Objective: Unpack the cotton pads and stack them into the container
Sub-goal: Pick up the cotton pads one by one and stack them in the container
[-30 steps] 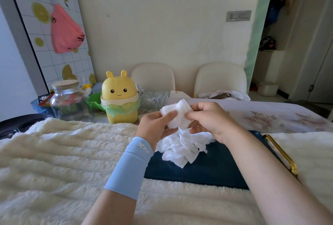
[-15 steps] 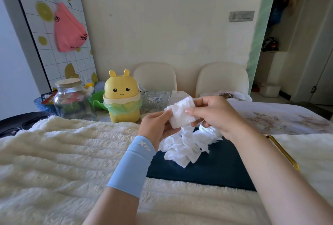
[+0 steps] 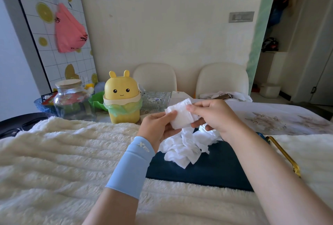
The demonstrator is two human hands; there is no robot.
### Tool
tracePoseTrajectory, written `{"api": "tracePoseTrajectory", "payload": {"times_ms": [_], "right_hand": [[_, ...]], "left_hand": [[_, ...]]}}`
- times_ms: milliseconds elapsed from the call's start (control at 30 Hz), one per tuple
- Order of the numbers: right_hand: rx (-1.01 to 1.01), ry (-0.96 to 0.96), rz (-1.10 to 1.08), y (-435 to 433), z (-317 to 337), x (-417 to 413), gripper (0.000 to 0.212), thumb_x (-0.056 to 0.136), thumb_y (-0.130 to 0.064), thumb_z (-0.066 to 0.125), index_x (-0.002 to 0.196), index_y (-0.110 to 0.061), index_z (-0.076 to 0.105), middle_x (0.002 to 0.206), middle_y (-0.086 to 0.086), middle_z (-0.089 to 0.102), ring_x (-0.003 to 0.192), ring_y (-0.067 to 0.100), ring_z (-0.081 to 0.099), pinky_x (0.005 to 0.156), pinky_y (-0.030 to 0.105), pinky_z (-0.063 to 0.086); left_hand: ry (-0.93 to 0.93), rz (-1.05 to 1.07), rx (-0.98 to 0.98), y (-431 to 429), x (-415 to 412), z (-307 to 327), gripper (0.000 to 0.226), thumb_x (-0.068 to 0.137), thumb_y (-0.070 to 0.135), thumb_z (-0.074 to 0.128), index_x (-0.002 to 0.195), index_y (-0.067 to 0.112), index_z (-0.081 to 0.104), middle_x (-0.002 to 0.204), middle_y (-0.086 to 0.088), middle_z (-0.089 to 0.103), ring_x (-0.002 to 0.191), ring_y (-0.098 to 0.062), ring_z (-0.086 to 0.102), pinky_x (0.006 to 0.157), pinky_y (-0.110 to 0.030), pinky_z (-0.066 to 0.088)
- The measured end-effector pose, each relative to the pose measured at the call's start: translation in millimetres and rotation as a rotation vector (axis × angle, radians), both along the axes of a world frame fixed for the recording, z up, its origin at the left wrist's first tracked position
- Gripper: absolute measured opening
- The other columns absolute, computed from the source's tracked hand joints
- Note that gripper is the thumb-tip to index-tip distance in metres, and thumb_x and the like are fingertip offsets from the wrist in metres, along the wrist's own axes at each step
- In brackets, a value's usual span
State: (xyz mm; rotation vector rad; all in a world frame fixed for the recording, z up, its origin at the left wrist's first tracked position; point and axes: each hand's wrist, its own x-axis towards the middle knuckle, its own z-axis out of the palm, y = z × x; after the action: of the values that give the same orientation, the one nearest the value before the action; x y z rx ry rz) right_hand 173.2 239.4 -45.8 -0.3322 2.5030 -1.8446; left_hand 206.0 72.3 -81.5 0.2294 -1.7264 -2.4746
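A small stack of white cotton pads [image 3: 181, 114] is held up in front of me between both hands. My left hand [image 3: 156, 129], with a light blue wrist sleeve, grips its lower left edge with the thumb on top. My right hand [image 3: 211, 116] pinches its upper right corner. Below them a loose heap of white cotton pads [image 3: 187, 146] lies on a dark blue tray [image 3: 212, 172] with a gold handle [image 3: 284, 154].
A fluffy cream blanket [image 3: 63, 161] covers the table's near side. Behind it stand a yellow bunny-faced bin [image 3: 122, 98], a glass jar with a wooden lid [image 3: 72, 100], a green bowl [image 3: 97, 100] and a clear glass dish [image 3: 155, 99]. Two cream chairs [image 3: 222, 79] stand at the wall.
Both hands have lifted the stack of pads a little higher and to the right, and the stack now faces me flatter. My head has tilted up slightly.
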Motion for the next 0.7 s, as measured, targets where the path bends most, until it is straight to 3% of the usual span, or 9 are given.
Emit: {"api": "tracePoseTrajectory", "payload": {"times_ms": [133, 300, 400, 500, 600, 700], "right_hand": [[-0.123, -0.028, -0.06, 3, -5, -7, 0.008, 0.088, -0.029, 0.077, 0.093, -0.023, 0.075, 0.09, -0.004, 0.073, 0.057, 0.01, 0.068, 0.047, 0.02, 0.036], [-0.151, 0.131, -0.226, 9, -3, -12, 0.009, 0.091, -0.028, 0.073, 0.088, -0.02, 0.073, 0.067, -0.007, 0.061, 0.05, 0.005, 0.058, 0.04, 0.013, 0.035], [-0.271, 0.09, -0.02, 8, 6, -4, 0.005, 0.09, -0.022, 0.075, 0.087, -0.018, 0.074, 0.063, -0.006, 0.06, 0.052, 0.01, 0.053, 0.042, 0.017, 0.034], [-0.137, 0.062, 0.082, -1, 5, 0, 0.007, 0.087, -0.023, 0.078, 0.089, -0.017, 0.076, 0.062, -0.003, 0.063, 0.049, 0.01, 0.052, 0.046, 0.019, 0.036], [-0.041, 0.079, 0.017, -6, -3, -1, 0.014, 0.084, -0.025, 0.08, 0.095, -0.017, 0.077, 0.073, 0.002, 0.069, 0.049, 0.01, 0.052, 0.06, 0.028, 0.047], [-0.007, 0.093, -0.05, -6, -6, -3, 0.011, 0.084, -0.027, 0.08, 0.088, -0.018, 0.076, 0.071, -0.004, 0.067, 0.048, 0.007, 0.052, 0.065, 0.026, 0.049]], "left_hand": [[-0.028, 0.009, 0.098, 2, -1, -2, 0.022, 0.092, 0.012, 0.067, 0.108, -0.002, 0.066, 0.101, -0.02, 0.074, 0.085, -0.029, 0.074, 0.064, -0.03, 0.062], [-0.063, 0.103, 0.092, -1, -5, -8, 0.018, 0.093, 0.016, 0.068, 0.103, 0.002, 0.067, 0.103, -0.02, 0.073, 0.092, -0.033, 0.073, 0.07, -0.034, 0.063], [-0.043, 0.111, 0.042, -4, -6, -8, 0.018, 0.092, 0.016, 0.069, 0.103, 0.003, 0.067, 0.102, -0.018, 0.074, 0.089, -0.031, 0.074, 0.072, -0.034, 0.063], [-0.03, 0.052, 0.003, -1, -4, -6, 0.022, 0.096, 0.011, 0.062, 0.112, -0.003, 0.067, 0.101, -0.019, 0.075, 0.091, -0.031, 0.074, 0.073, -0.032, 0.063], [-0.009, -0.005, 0.047, 1, -2, -3, 0.023, 0.098, 0.008, 0.057, 0.115, -0.005, 0.066, 0.104, -0.021, 0.074, 0.089, -0.029, 0.073, 0.07, -0.031, 0.062], [0.012, -0.042, 0.081, 2, 0, -1, 0.026, 0.099, 0.01, 0.057, 0.117, -0.006, 0.064, 0.106, -0.022, 0.073, 0.091, -0.029, 0.073, 0.07, -0.031, 0.062]]}}
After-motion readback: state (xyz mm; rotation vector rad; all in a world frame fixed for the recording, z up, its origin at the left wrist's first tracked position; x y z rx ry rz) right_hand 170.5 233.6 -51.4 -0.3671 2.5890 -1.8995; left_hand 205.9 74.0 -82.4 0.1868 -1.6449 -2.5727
